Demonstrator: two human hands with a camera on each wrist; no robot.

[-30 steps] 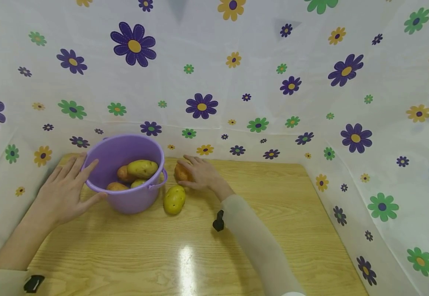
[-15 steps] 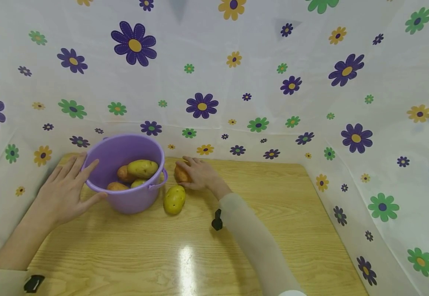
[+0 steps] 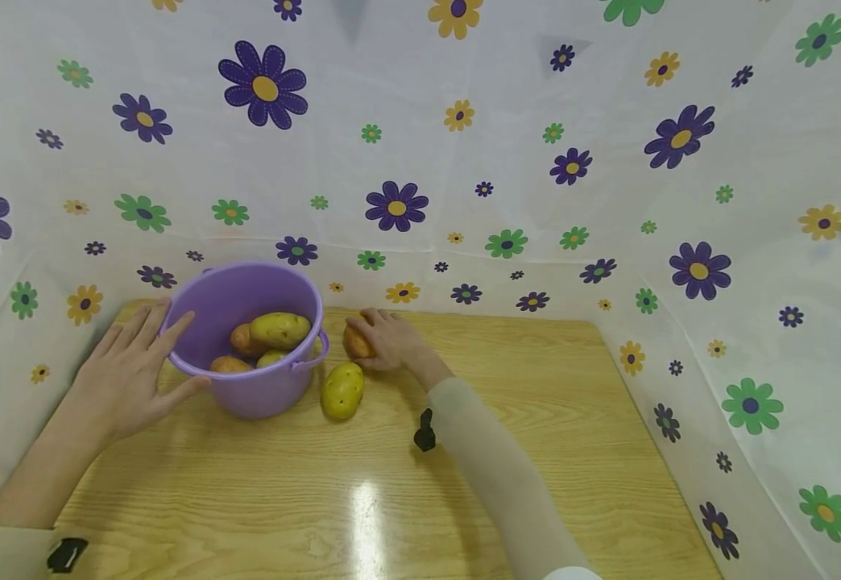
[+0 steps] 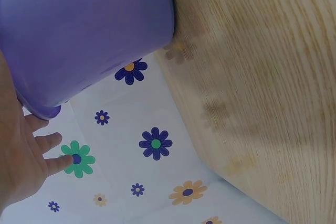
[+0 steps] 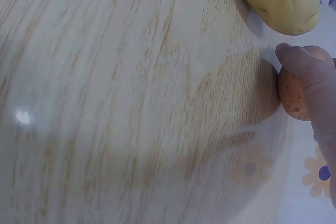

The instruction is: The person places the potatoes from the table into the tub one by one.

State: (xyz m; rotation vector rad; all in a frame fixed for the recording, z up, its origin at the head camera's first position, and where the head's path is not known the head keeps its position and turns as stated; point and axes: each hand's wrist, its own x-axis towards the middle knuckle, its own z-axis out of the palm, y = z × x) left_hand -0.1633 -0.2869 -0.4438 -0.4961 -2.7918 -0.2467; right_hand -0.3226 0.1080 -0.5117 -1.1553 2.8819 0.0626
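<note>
A purple bucket (image 3: 261, 396) stands at the left of the table. My left hand (image 3: 119, 383) rests against its left rim, fingers spread and mostly straight, as the left wrist view also shows of that hand (image 4: 21, 156). Several potatoes lie in the bucket, with a yellow potato (image 3: 279, 330) on top and a reddish potato (image 3: 243, 341) beside it. Right of the bucket, my right hand (image 3: 394, 342) grips a reddish-brown potato (image 5: 292, 95) from above, thumb on its near side. It sits low at the table. Another yellow potato (image 3: 343, 391) lies just nearer, touched by neither hand.
The wooden table (image 3: 507, 419) extends to the right and front. A white flower-print sheet (image 3: 406, 89) encloses it at the back and both sides. The bucket's small side handle (image 3: 313, 354) juts out toward the potatoes on the table.
My right hand has shifted very slightly, its wrist a little to the left, staying on the reddish-brown potato. The left hand, bucket and yellow potato have stayed put.
</note>
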